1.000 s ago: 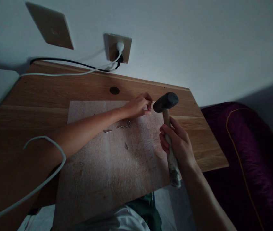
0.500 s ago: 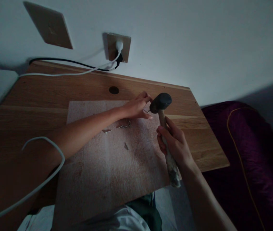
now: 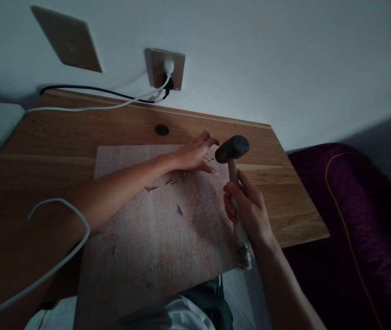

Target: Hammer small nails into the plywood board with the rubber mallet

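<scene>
A mallet with a dark head (image 3: 232,149) and a worn wooden handle is in my right hand (image 3: 248,201), whose fingers wrap round the handle. Its head is raised over the far right part of a pale wooden board (image 3: 140,247). My left hand (image 3: 195,153) rests on that board, thumb and fingers spread apart. Between them is a small metal piece (image 3: 210,160), like a nail or dowel, which the fingers do not pinch. Several small metal pins (image 3: 172,182) lie on the board below my left wrist. A small dark mark or chip (image 3: 179,210) is nearer the middle.
The board lies on a wooden desk (image 3: 295,215) with a round cable hole (image 3: 161,130). A wall socket (image 3: 178,59) holds two plugs, their cables running left. A white cable (image 3: 78,215) crosses my left forearm. Purple fabric (image 3: 360,197) is at right.
The mallet's head has moved slightly right, and its handle's lower end has swung left. My left thumb has parted from the small metal piece, with the hand's fingers a little wider.
</scene>
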A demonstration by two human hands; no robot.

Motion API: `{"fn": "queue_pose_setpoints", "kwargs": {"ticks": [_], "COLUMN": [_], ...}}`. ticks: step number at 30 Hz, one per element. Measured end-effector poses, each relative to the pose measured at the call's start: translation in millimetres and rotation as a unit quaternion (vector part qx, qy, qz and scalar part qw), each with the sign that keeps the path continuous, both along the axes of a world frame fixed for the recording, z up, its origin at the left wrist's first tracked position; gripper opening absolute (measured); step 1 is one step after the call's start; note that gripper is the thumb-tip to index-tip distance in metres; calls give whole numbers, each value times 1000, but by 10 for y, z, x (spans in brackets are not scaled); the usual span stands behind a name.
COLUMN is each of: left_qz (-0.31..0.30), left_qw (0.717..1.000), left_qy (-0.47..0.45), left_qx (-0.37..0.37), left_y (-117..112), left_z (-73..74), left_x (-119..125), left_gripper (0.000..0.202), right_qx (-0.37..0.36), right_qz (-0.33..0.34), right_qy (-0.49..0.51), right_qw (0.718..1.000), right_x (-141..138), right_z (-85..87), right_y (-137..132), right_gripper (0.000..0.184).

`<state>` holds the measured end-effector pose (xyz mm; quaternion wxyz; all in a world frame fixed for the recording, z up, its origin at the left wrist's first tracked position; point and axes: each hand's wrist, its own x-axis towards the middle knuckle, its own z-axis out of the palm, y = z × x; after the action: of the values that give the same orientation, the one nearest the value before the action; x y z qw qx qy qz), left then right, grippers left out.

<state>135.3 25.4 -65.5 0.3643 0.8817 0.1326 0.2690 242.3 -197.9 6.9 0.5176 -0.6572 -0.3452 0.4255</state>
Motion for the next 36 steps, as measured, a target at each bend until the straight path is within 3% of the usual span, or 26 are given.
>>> {"fn": "queue_pose_setpoints", "kwargs": {"ticks": [4,8,13,17,21,30,36], "left_qz": [12,18,-24,-50,-64,-69,-69], "left_qw": [1000,999,993,991,991,982,990], "left_qy": [-10,15,108,114,114,140,111], "left_qx": [8,38,40,38,28,102,55], "left_y": [-16,18,107,92,40,163,204], "left_z": [50,215,361,388,464,558,590], "left_x": [-34,-146,-276,-283,-286,-349,-372], "left_gripper": [66,47,27,13,17,20,18], "right_qx": [-6,-9,-5,-5,-13,-18,-18], "right_qz": [-20,-9,2,-19,-6,-14,-12], "right_qy": [-5,-19,-34,-21,-20,-8,-7], "right_qw": [1000,1000,999,1000,1000,1000,1000], "right_x": [-3,17,4,15,29,12,16], "right_z": [-149,-231,-232,-255,-264,-233,-231], "right_y": [-61,-52,-39,-48,-57,-62,-61], "right_gripper": [20,25,28,22,21,23,18]}}
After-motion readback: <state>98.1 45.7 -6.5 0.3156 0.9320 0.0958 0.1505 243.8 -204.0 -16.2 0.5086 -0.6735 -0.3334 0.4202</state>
